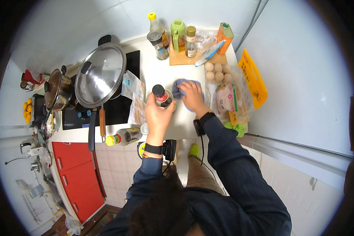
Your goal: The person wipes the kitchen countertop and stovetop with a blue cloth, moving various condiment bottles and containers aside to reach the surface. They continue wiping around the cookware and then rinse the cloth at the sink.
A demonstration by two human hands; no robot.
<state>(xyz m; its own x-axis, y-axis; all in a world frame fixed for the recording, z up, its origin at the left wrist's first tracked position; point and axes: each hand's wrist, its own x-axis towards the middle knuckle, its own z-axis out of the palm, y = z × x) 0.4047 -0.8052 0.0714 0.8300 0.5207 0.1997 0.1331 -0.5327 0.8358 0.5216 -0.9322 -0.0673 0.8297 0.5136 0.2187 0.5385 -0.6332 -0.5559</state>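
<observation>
My left hand (157, 116) is wrapped around a glass bottle (164, 99) with a black cap and a red neck band. Dark contents show through its glass. Beside it, my right hand (191, 96) presses with spread fingers on a blue-grey cloth (179, 88) lying on the white countertop (157, 69). To the left of my left wrist stands or leans a bottle with a yellow cap (126, 136), close to a small clear round container (144, 129). A printed plastic packet (135, 103) lies left of the held bottle.
A lidded wok (101, 76) and a brown pot (57, 90) sit on the black cooktop (118, 113), handles jutting past the front edge. Behind are a wooden board (180, 59) with condiment bottles and a pepper grinder (157, 45). Several eggs (219, 76) and bagged food (227, 98) lie at right.
</observation>
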